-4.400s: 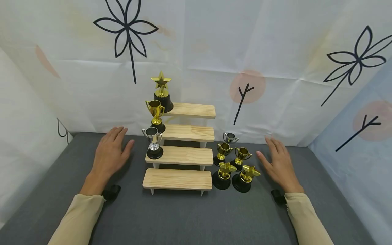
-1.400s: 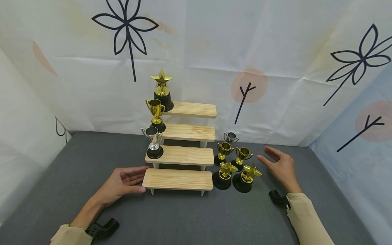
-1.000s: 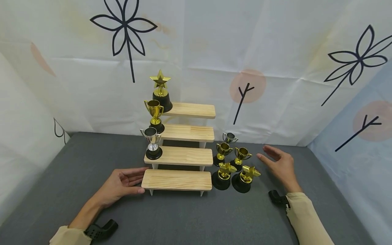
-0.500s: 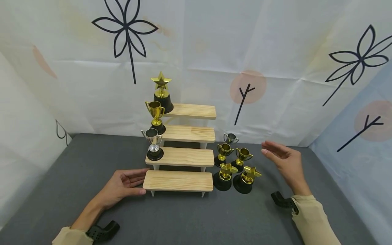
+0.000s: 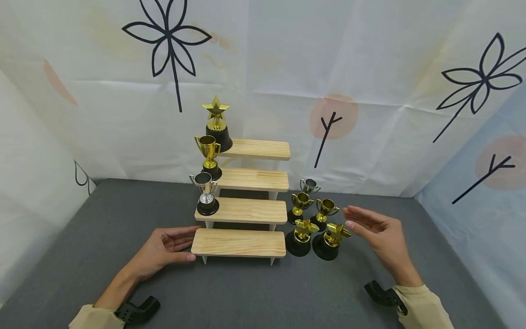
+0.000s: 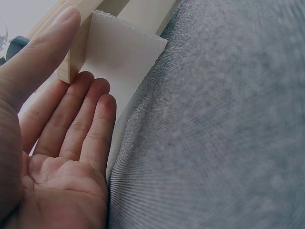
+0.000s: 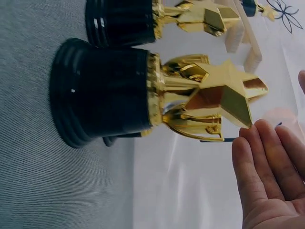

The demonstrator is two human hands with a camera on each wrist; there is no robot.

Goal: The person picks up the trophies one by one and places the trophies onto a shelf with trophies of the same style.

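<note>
My left hand (image 5: 164, 249) is at the left end of the lowest step of a wooden tiered stand (image 5: 238, 242). In the left wrist view its fingers (image 6: 71, 119) are extended, their tips at the board's end and white support (image 6: 119, 52). To the right of the stand, my right hand (image 5: 382, 233) hovers with fingers extended beside a gold star trophy (image 5: 328, 242). The right wrist view has those fingertips close to the star's point; contact is unclear. A second star trophy (image 5: 301, 240), two gold cup trophies (image 5: 301, 201) (image 5: 326, 208) and a silver cup trophy (image 5: 310, 185) stand grouped there.
On the stand's left side are a star trophy (image 5: 216, 123) on the top step, a gold cup trophy (image 5: 209, 153) below it, then a silver cup trophy (image 5: 206, 192). A grey cloth (image 5: 263, 297) covers the table, and a printed white curtain (image 5: 271, 68) hangs behind.
My left hand has come from the cloth at the left to the lowest step's end and stayed there. Lately the right hand drew back slightly, then lowered toward the right-hand star trophy.
</note>
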